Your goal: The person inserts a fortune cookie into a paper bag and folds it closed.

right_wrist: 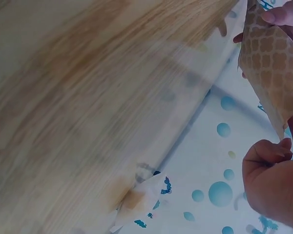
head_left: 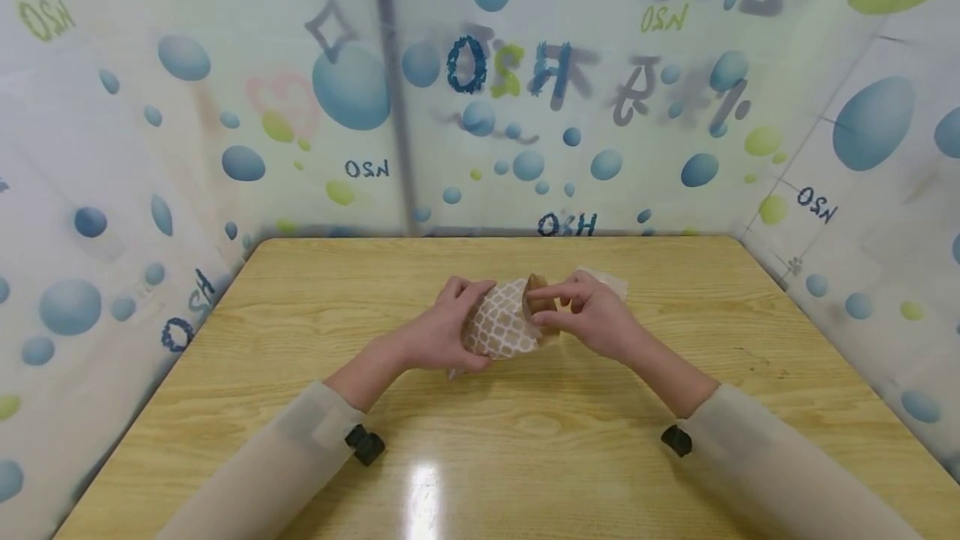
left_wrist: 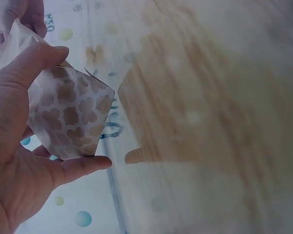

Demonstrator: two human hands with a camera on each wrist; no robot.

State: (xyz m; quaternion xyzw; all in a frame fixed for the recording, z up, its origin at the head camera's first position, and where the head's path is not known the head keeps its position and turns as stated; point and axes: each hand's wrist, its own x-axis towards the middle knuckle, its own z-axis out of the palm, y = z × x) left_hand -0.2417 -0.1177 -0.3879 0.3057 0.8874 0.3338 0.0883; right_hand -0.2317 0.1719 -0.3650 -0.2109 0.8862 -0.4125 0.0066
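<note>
A brown paper bag [head_left: 502, 322] with a white lattice pattern is held above the table, its mouth facing right. My left hand [head_left: 450, 327] grips it round the closed end, thumb on the near side and fingers on the far side. In the left wrist view, the bag's folded corner [left_wrist: 83, 112] sticks out between thumb and fingers. My right hand [head_left: 596, 319] is at the mouth, index finger reaching into the opening and thumb by the lower lip, the two apart. The right wrist view has the right hand [right_wrist: 273, 180] just below the bag's edge [right_wrist: 276, 73].
A pale, thin sheet or wrapper [head_left: 609, 283] lies on the wooden table [head_left: 337, 290] behind my right hand. Patterned curtain walls [head_left: 487, 148] with blue and green drops stand at the back and both sides.
</note>
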